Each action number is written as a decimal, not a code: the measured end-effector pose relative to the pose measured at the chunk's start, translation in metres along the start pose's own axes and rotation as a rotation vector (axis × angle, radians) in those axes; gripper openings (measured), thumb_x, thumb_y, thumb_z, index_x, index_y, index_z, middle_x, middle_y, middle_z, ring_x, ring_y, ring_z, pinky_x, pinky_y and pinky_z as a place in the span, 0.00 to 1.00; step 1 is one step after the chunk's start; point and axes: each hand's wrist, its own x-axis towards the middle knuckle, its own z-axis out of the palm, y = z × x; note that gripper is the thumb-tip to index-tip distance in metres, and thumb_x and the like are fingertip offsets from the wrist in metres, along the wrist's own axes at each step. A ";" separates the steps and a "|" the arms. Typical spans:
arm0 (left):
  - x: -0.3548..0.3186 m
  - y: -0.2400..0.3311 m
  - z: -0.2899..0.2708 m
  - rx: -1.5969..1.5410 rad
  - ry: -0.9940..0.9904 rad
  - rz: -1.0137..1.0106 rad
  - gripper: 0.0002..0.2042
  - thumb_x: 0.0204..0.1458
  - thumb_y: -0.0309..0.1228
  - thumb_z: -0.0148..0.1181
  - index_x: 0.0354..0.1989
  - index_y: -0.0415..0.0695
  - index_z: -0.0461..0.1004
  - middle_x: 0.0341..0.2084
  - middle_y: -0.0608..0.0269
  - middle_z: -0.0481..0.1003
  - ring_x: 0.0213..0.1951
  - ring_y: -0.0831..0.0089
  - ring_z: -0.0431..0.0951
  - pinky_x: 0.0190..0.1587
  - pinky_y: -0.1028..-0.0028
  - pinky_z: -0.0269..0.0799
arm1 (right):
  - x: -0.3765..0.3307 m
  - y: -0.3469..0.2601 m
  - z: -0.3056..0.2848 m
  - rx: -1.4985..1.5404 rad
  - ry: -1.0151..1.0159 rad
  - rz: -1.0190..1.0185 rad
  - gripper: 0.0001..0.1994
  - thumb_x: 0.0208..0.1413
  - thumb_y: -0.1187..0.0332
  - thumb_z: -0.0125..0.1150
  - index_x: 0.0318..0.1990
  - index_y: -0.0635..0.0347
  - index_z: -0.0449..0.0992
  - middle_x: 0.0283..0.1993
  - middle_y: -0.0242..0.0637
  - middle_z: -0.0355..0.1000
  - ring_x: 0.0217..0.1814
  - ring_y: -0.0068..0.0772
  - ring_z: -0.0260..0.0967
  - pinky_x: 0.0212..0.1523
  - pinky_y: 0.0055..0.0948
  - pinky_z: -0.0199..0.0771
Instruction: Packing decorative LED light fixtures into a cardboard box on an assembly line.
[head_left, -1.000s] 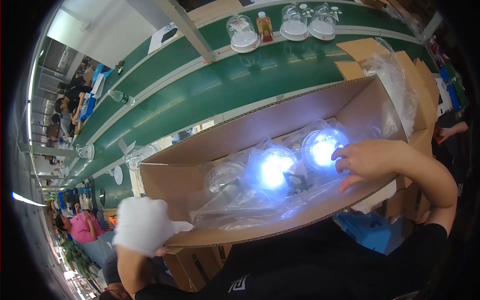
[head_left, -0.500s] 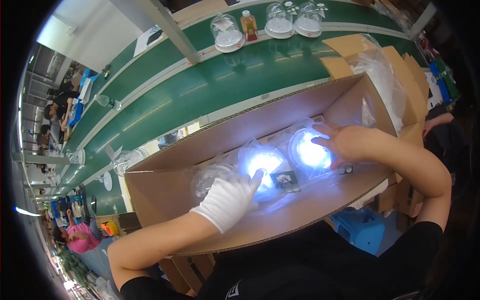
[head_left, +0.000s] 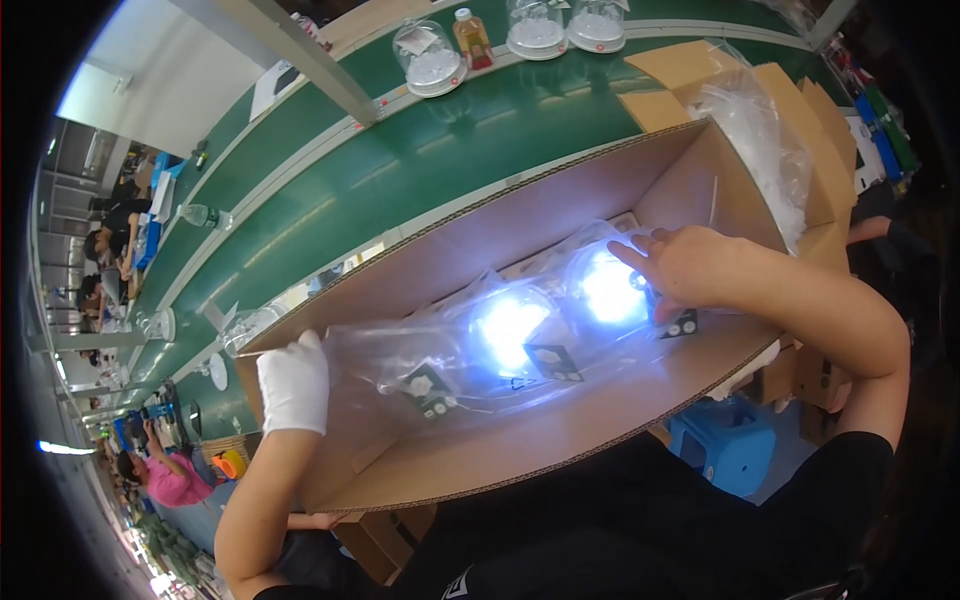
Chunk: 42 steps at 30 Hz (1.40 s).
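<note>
A long cardboard box point(head_left: 400, 480) lies open in front of me, holding clear domes in plastic wrapping. Two domes glow bluish white: the middle lit dome point(head_left: 512, 328) and the right lit dome point(head_left: 610, 288). My left hand point(head_left: 293, 388), in a white glove, is closed on the edge of the clear plastic bag point(head_left: 365, 350) at the box's left end. Over the right lit dome, my bare right hand point(head_left: 690, 268) has its fingers apart, the tips touching the dome or its wrapping. Small dark printed cards point(head_left: 553, 362) lie along the wrapped domes.
Behind the box runs a green workbench point(head_left: 400, 160) with several glass domes point(head_left: 430, 60) and a drink bottle point(head_left: 473, 40). At right stands another opened carton point(head_left: 645, 110) with plastic film point(head_left: 760, 130). A blue stool point(head_left: 725, 445) is below the box; people work at far left.
My left hand has moved from the middle dome to the box's left end, pulling the plastic bag out leftward. My right hand stays by the right dome. The view has shifted slightly.
</note>
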 end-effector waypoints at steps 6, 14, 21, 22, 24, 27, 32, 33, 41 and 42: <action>-0.031 0.014 -0.070 0.125 0.277 -0.044 0.08 0.53 0.34 0.54 0.39 0.45 0.70 0.31 0.66 0.71 0.29 0.74 0.76 0.24 0.73 0.72 | 0.015 -0.004 -0.017 -0.218 0.053 -0.002 0.33 0.48 0.61 0.70 0.60 0.66 0.66 0.39 0.45 0.77 0.43 0.41 0.77 0.36 0.37 0.76; -0.027 0.040 -0.068 -0.539 0.096 0.571 0.34 0.49 0.49 0.65 0.60 0.39 0.65 0.49 0.52 0.71 0.48 0.57 0.75 0.44 0.62 0.74 | 0.003 0.012 -0.028 -0.089 0.466 -0.160 0.15 0.47 0.61 0.70 0.31 0.66 0.76 0.29 0.47 0.76 0.38 0.45 0.77 0.40 0.43 0.76; 0.001 0.053 -0.026 -0.479 -0.294 0.482 0.48 0.45 0.48 0.71 0.69 0.36 0.49 0.57 0.42 0.66 0.44 0.49 0.80 0.43 0.58 0.78 | -0.020 -0.007 -0.089 0.773 -0.143 0.126 0.15 0.57 0.67 0.64 0.44 0.63 0.64 0.31 0.46 0.74 0.26 0.40 0.76 0.28 0.34 0.77; 0.003 0.053 -0.024 -0.482 -0.284 0.493 0.48 0.45 0.48 0.71 0.69 0.36 0.49 0.57 0.42 0.66 0.44 0.49 0.80 0.43 0.58 0.78 | -0.026 -0.006 -0.093 0.773 -0.142 0.143 0.15 0.57 0.67 0.64 0.44 0.63 0.64 0.31 0.46 0.74 0.26 0.40 0.76 0.28 0.34 0.77; 0.006 0.054 -0.022 -0.461 -0.354 0.446 0.48 0.45 0.48 0.71 0.69 0.37 0.49 0.56 0.42 0.66 0.44 0.50 0.81 0.43 0.58 0.78 | -0.035 -0.002 -0.098 1.327 -0.298 -0.057 0.20 0.62 0.68 0.59 0.54 0.63 0.56 0.30 0.44 0.74 0.18 0.34 0.75 0.16 0.29 0.73; 0.009 0.055 -0.020 -0.418 -0.370 0.450 0.49 0.44 0.44 0.72 0.69 0.36 0.48 0.56 0.42 0.66 0.42 0.51 0.82 0.42 0.59 0.78 | -0.030 0.013 -0.101 1.309 -0.334 -0.056 0.26 0.63 0.69 0.57 0.61 0.63 0.50 0.33 0.43 0.74 0.18 0.35 0.74 0.17 0.30 0.77; 0.011 0.053 -0.013 -0.375 -0.404 0.460 0.50 0.43 0.41 0.74 0.69 0.34 0.46 0.57 0.42 0.66 0.41 0.51 0.82 0.42 0.59 0.79 | 0.008 0.024 -0.052 0.068 0.167 0.142 0.16 0.55 0.71 0.60 0.49 0.70 0.70 0.34 0.50 0.76 0.30 0.45 0.78 0.32 0.39 0.78; 0.013 0.054 -0.014 -0.359 -0.397 0.467 0.51 0.43 0.40 0.73 0.70 0.34 0.45 0.57 0.41 0.66 0.41 0.51 0.82 0.42 0.59 0.79 | 0.011 0.027 -0.042 0.070 0.165 0.149 0.16 0.55 0.71 0.60 0.49 0.70 0.70 0.34 0.50 0.76 0.30 0.45 0.78 0.32 0.39 0.78; 0.011 0.056 -0.003 -0.303 -0.422 0.413 0.50 0.47 0.36 0.70 0.72 0.34 0.42 0.58 0.39 0.67 0.42 0.49 0.82 0.43 0.59 0.78 | -0.025 -0.004 -0.070 -0.200 0.766 -0.145 0.14 0.55 0.61 0.64 0.39 0.62 0.72 0.34 0.45 0.76 0.34 0.46 0.77 0.35 0.41 0.78; 0.010 0.052 -0.003 -0.341 -0.451 0.403 0.50 0.47 0.36 0.70 0.72 0.34 0.42 0.58 0.38 0.67 0.42 0.48 0.82 0.44 0.58 0.78 | -0.034 -0.018 -0.077 -0.107 0.597 -0.075 0.16 0.55 0.58 0.65 0.39 0.62 0.71 0.34 0.45 0.76 0.35 0.46 0.77 0.35 0.41 0.78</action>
